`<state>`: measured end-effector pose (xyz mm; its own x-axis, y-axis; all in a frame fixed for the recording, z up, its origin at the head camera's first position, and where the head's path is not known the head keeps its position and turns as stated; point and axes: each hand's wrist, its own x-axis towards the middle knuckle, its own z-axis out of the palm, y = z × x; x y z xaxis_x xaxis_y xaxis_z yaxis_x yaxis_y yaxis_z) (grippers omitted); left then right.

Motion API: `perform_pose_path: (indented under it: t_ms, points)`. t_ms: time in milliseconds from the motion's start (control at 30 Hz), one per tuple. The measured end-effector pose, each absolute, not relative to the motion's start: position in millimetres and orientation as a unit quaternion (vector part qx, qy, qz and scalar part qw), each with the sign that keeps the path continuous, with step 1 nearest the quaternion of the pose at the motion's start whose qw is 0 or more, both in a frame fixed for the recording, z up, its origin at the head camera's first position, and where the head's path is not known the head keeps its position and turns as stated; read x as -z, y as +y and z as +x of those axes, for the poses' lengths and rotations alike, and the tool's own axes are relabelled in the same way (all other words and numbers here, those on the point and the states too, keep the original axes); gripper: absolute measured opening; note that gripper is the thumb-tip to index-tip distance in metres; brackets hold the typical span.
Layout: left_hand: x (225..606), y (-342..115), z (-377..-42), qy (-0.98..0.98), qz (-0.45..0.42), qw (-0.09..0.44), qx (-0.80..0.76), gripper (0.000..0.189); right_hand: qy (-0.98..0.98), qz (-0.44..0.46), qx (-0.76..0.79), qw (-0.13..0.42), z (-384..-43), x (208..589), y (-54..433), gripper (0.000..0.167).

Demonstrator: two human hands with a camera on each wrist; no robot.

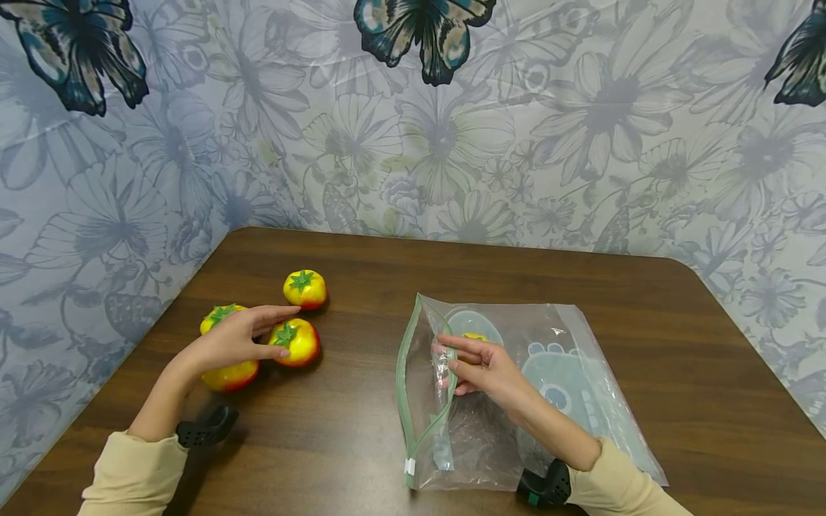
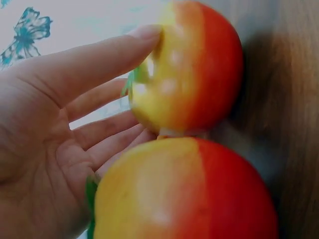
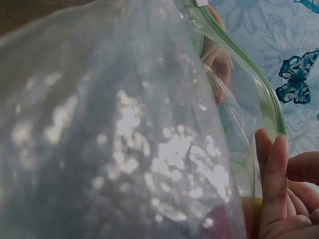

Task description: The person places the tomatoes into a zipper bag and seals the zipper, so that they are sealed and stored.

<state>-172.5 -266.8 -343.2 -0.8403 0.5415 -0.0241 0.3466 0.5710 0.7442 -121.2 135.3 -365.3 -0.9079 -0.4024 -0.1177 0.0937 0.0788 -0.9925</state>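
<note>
My left hand (image 1: 248, 337) reaches round a yellow-and-red toy tomato (image 1: 300, 347) with a green leafy top. Its thumb is at the near side and its fingers stretch out behind; in the left wrist view the thumb tip meets the yellow skin of that tomato (image 2: 194, 69). Another toy tomato (image 2: 184, 194) sits close under the palm. On the right, my right hand (image 1: 480, 365) pinches the opening edge of a clear zip bag (image 1: 490, 444) with a green seal (image 1: 403, 387), holding its mouth apart. A bit of yellow (image 1: 475, 336) shows inside the bag.
One toy tomato (image 1: 305, 289) stands farther back; two more, including a rear one (image 1: 222, 315), lie partly hidden by the left hand. The bag bears a pale printed figure (image 1: 558, 380) and a white slider (image 1: 409, 466). A patterned wall covering (image 1: 452, 158) rises behind the brown table (image 1: 348, 430).
</note>
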Motion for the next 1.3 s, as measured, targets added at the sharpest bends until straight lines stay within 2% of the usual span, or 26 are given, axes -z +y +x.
perform_pose_path:
  t_ms: [100,500,967,1300]
  points:
    - [345.0,-262.7,-173.6,0.875,0.257,0.130,-0.390,0.066,0.710,-0.109,0.671,0.186,-121.5,365.7,136.0,0.044]
    - [350.2,-239.7,-173.5,0.899,0.290,0.090,-0.315,0.064,0.712,-0.103,0.669,0.184,-122.3,366.2,136.6,0.044]
    - [349.2,-225.7,-168.6,0.886,0.312,0.120,-0.322,0.071,0.709,-0.124,0.671,0.177,-122.6,370.7,137.8,0.043]
    - [357.0,-216.7,-167.1,0.883,0.312,0.101,-0.337,0.070,0.710,-0.104,0.671,0.187,-120.7,364.6,135.2,0.044]
